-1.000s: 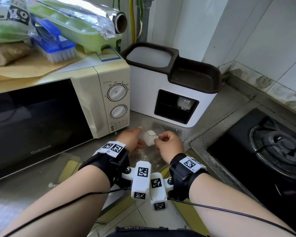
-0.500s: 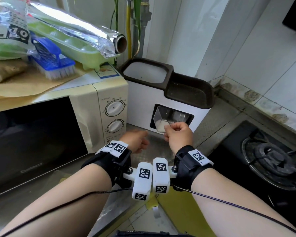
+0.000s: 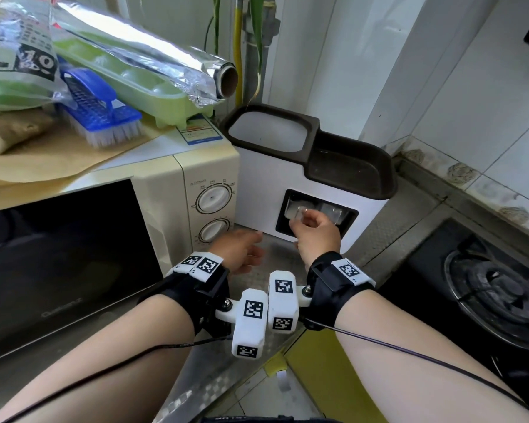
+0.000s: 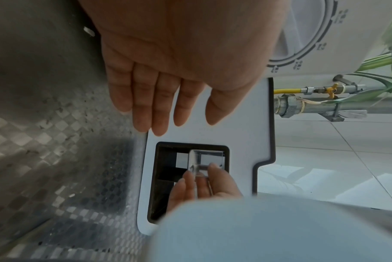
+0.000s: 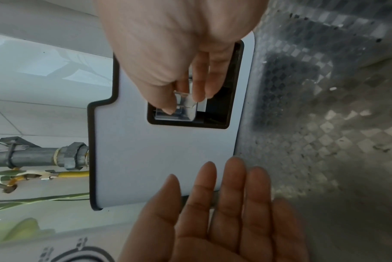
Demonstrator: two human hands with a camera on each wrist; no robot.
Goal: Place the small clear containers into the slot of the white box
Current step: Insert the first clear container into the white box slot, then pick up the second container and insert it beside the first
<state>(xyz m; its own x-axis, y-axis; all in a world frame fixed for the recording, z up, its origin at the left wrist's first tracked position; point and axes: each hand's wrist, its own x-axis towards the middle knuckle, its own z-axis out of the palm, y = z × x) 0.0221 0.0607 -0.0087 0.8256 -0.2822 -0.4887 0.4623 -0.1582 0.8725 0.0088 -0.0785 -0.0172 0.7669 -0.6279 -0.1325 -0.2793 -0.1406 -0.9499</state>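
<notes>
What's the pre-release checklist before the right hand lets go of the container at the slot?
1. Grip: right hand pinches the clear container: ok.
2. Container inside the slot opening of the white box: ok, at its left end.
3. Fully seated at the back: cannot tell.
4. Left hand out of the way, fingers straight, beside the box: ok.
5. Second container at the right end, not blocking: ok.
</notes>
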